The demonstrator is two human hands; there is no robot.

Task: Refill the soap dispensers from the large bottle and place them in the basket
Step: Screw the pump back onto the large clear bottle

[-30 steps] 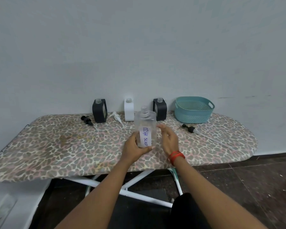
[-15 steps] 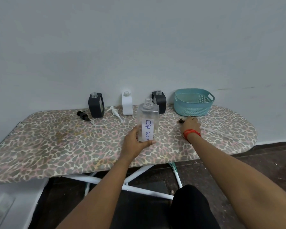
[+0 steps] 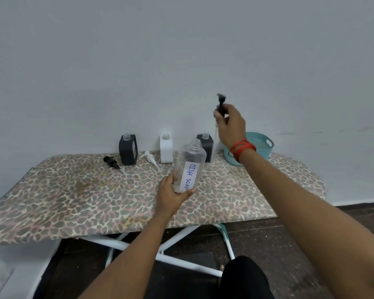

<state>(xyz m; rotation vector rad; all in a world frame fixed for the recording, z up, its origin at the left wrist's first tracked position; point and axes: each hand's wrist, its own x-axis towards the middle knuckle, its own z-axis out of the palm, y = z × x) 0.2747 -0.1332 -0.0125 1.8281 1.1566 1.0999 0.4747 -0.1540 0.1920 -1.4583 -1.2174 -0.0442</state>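
My left hand (image 3: 170, 196) grips the base of a large clear bottle (image 3: 190, 164) labelled DISH SOAP, tilted to the right above the board, its neck uncapped. My right hand (image 3: 231, 126) is raised near the wall and pinches a black pump head (image 3: 221, 102), whose clear tube hangs down beside my wrist. Three open dispensers stand along the wall: a black one (image 3: 128, 149) on the left, a white one (image 3: 166, 148) in the middle, and another black one (image 3: 206, 147) partly behind the large bottle. The teal basket (image 3: 261, 145) sits at the back right, partly behind my right wrist.
Everything rests on a leopard-print ironing board (image 3: 73, 190). A loose black pump (image 3: 111, 162) and a loose white pump (image 3: 151, 158) lie near the left dispensers. The white wall runs close behind. Below the board I see its white legs and a dark floor.
My right hand reached to the black pump lying by the basket, picked it up and lifted it high near the wall. My left hand tilted the large bottle to the right.
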